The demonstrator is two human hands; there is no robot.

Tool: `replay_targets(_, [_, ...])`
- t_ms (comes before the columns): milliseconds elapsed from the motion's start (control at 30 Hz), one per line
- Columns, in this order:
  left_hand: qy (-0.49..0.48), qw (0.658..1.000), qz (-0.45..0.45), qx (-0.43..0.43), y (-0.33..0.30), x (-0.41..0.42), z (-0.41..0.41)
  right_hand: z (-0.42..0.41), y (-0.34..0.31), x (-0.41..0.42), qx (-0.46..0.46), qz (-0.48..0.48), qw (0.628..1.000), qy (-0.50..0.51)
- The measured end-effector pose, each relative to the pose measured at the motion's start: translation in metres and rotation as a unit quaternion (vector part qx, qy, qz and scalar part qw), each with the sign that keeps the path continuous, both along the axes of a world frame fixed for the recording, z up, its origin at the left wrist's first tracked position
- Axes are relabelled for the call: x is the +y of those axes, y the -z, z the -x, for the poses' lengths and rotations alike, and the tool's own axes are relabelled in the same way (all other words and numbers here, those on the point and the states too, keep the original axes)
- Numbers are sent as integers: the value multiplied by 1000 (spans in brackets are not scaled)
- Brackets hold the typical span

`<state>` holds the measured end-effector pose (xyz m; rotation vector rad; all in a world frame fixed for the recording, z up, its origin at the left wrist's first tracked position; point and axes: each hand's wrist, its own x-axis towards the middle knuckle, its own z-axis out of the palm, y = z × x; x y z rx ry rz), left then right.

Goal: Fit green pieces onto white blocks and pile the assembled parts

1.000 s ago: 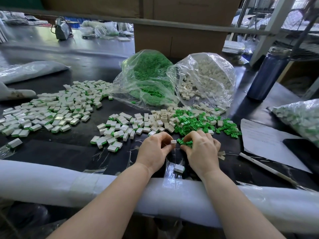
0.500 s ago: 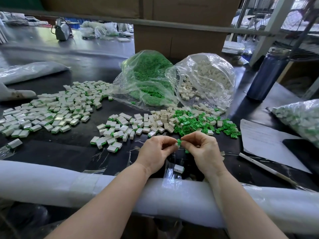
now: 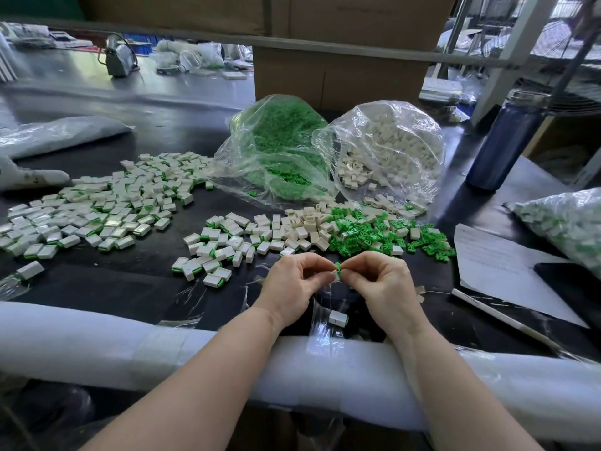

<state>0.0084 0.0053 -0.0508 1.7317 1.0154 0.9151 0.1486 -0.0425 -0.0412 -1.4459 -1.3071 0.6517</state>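
A: Two hands meet: left hand (image 3: 290, 281) pinches a white block (image 3: 335, 277), right hand (image 3: 380, 281) pinches the green piece (image 3: 338, 265) on top.

B: Beyond the grip?

A: Loose green pieces (image 3: 374, 234), assembled parts (image 3: 214, 252) further left.

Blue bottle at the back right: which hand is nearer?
Right. The right hand is at the front centre, with the blue bottle beyond it to the right; the left hand sits just left of the right hand, so farther off.
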Motion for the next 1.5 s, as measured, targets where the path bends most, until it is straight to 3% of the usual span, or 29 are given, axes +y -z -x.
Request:
replay_targets(200, [18, 1000, -13, -4, -1, -4, -1, -1, -3, -3, 11, 18, 1000, -23])
replay_targets(500, [48, 994, -80, 61, -3, -5, -1, -4, -2, -3, -28, 47, 998, -42])
replay_targets(700, [21, 999, -30, 5, -2, -4, -2, -2, -1, -2, -12, 13, 1000, -8])
replay_targets(900, [-4, 999, -39, 13, 0, -2, 0, -7, 5, -2, -44, 9, 997, 66])
replay_targets(1033, [-10, 1000, -26, 12, 1, -1, 0, -8, 8, 1, -88, 63, 992, 67])
replay_targets(1200, [12, 1000, -20, 20, 0, -1, 0, -4, 0, -2, 5, -2, 1000, -9])
replay_targets(1500, [11, 999, -29, 8, -1, -3, 0, -4, 5, 1, -36, 22, 999, 19])
